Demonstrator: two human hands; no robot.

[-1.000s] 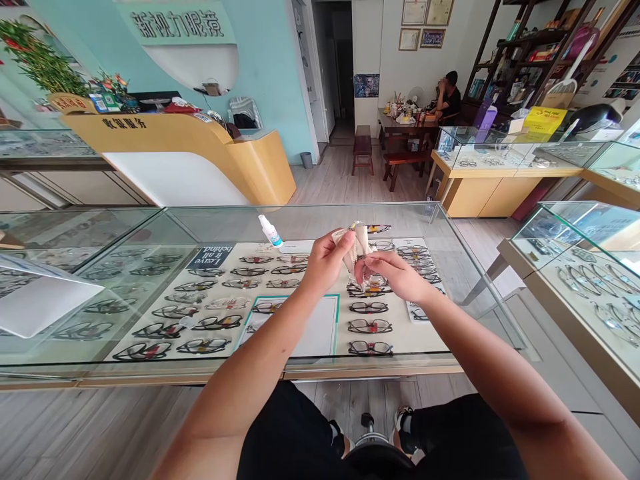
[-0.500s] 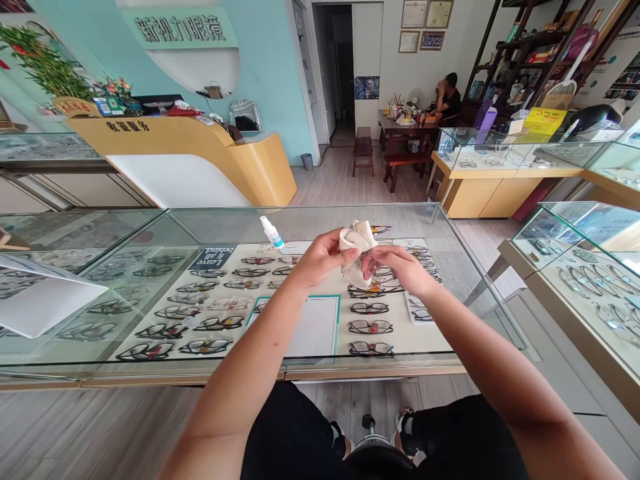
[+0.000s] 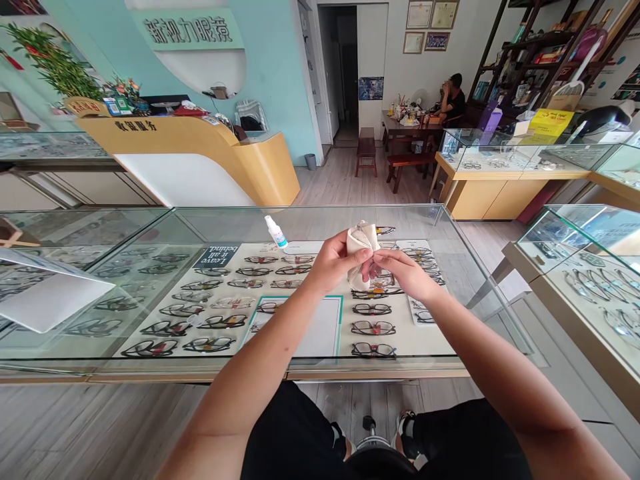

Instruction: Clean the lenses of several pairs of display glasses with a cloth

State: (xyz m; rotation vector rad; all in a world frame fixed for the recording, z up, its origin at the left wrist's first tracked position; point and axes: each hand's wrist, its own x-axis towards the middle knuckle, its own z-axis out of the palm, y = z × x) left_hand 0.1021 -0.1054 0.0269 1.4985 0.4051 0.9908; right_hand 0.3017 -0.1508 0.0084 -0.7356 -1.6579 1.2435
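A cream-coloured cloth point(image 3: 362, 239) is bunched up in my left hand point(image 3: 341, 259), whose thumb presses across its front. My right hand point(image 3: 401, 268) meets it from the right, thumb and fingertips pinched together at the cloth's edge. Whatever lies between those right fingertips is too small and too covered to make out. Both hands are held above the glass display counter point(image 3: 310, 371). Beyond them, to the left, a small white spray bottle point(image 3: 277, 232) with a blue-marked label stands on the glass.
Under the glass, several rows of eyeglasses point(image 3: 373, 328) lie around a white panel with a teal border point(image 3: 313, 327). A white board point(image 3: 55, 293) leans at the left. Another glass case point(image 3: 590, 267) stands to the right. A person point(image 3: 453, 100) sits at a far table.
The view has shifted slightly. My left thumb has slid further across the cloth toward my right fingertips, and the cloth is folded differently. Both hands stay together.
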